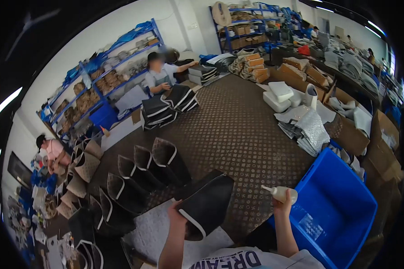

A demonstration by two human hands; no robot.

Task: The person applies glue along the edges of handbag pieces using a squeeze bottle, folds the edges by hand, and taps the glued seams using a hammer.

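My left hand [177, 212] grips a black, folded leather-like piece [207, 197] by its near left side. A white strip runs along that piece's near edge, and it is tilted over pale sheets [159, 226] on the table. In my right hand [281, 208] is a white squeeze bottle [285, 195] with a thin nozzle pointing left. The bottle is held near the corner of a blue bin. Several similar black pieces with white edges [165, 154] stand in a curved row to the left, their mouths facing up.
The patterned brown table [247, 130] stretches ahead. At right are the blue bin [332, 210], silvery sheets [310, 130] and cardboard boxes [348, 132]. Across the table a co-worker [161, 76] touches stacked black pieces [166, 107]; another person [56, 152] is at far left.
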